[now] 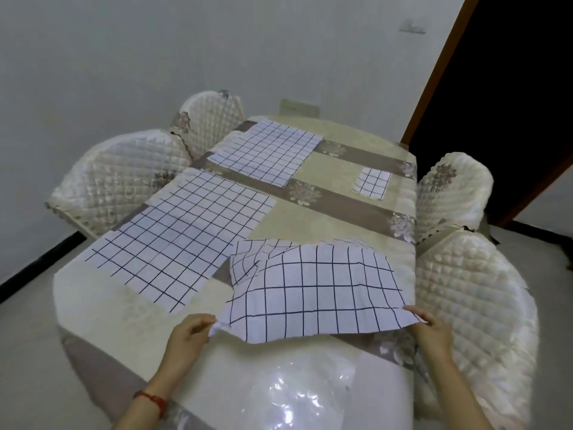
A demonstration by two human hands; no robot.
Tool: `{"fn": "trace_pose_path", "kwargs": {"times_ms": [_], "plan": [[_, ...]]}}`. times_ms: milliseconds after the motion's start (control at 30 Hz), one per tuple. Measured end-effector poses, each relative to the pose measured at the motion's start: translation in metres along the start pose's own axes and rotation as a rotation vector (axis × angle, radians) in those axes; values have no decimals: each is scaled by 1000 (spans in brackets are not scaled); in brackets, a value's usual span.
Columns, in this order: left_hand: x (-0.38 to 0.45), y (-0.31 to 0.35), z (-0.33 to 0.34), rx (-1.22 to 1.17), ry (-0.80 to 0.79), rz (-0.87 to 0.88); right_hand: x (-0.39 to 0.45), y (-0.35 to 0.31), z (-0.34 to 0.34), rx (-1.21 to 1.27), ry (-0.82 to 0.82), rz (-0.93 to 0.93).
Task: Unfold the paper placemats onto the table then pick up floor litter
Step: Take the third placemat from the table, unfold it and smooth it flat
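Nearest edge of the tabletop [93, 293]: a sheet of clear plastic film [297, 395] lies glossy and crinkled over the cloth.

Left hand [189, 336], a red cord bracelet [152, 398] on its wrist, pinches the near left corner of a paper placemat [313, 290] between thumb and fingers; the corner is twisted into a small point. Right hand [432, 332] pinches the near right corner of the same sheet, fingers curled over its edge.

Held placemat: white paper, dark grid lines, half unfolded. It is lifted off the tabletop at the near right, billowed, with a crumpled fold at its far left part and its far edge curling.

Near left of the tabletop: a second placemat [183, 234], fully spread and flat, same grid, reaching to the left edge. Its right corner lies just beside the held sheet.

Far left: a third placemat [266, 150], also flat and open.

Far right edge: a folded placemat [372, 182], a small square, untouched.

The tablecloth is cream with brown floral bands.

Quilted cream chairs [117, 181] stand along both long sides, two each side. Pale floor [28, 352] shows at left; a dark doorway [511, 88] stands at far right.
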State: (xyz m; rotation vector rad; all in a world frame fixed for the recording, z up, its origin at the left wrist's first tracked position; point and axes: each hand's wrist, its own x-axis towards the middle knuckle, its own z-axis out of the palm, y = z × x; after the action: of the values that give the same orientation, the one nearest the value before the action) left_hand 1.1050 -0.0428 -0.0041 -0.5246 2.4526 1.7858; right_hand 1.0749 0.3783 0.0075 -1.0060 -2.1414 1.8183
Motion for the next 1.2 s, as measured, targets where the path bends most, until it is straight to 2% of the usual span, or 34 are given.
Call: {"fn": "trace_pose_path", "kwargs": {"times_ms": [233, 333, 500, 600, 700, 833, 1000, 1200], "plan": [[-10, -23, 24, -57, -14, -204, 1, 22, 5, -26, 42, 177], [-8, -28, 26, -45, 45, -252, 1, 19, 6, 107, 112, 283], [13, -30, 25, 29, 138, -336, 11, 24, 5, 243, 151, 353], [21, -17, 33, 83, 177, -375, 21, 12, 5, 180, 125, 399], [20, -9, 47, 70, 236, -386, 42, -1, 4, -10, 65, 359], [7, -5, 65, 44, 348, -421, 66, -22, 6, -265, -148, 335], [-23, -3, 90, 9, 515, -464, 98, -32, 11, -438, -334, 135], [-72, -2, 115, -104, 689, -498, 128, -40, 13, -489, -437, -41]]}}
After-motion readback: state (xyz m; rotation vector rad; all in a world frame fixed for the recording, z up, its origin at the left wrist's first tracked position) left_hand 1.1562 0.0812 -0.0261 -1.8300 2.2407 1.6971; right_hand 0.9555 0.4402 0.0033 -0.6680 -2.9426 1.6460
